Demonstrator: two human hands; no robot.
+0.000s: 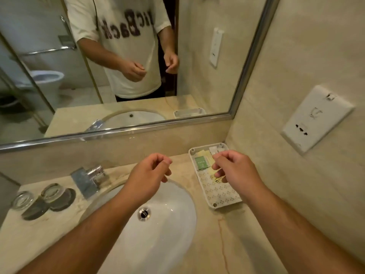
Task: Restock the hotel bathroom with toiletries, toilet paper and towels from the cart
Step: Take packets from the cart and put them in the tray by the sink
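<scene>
The fingers of my right hand [235,169] curl just above the white tray [221,195], the toiletry packets [201,162] right beneath them, whether pinched I cannot tell, while my left hand [152,173] curls empty over the sink [173,224].

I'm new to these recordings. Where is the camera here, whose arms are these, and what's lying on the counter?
No machine here: a person wears one camera on the head, looking down at their own bare hands; the mirror reflects them. The left hand hovers over the sink, the right hand over a white tray holding a green sachet and yellowish packets. Both hands' fingers are curled; whether either pinches anything is unclear. Left of the faucet stand two glass vessels on dark coasters.
</scene>
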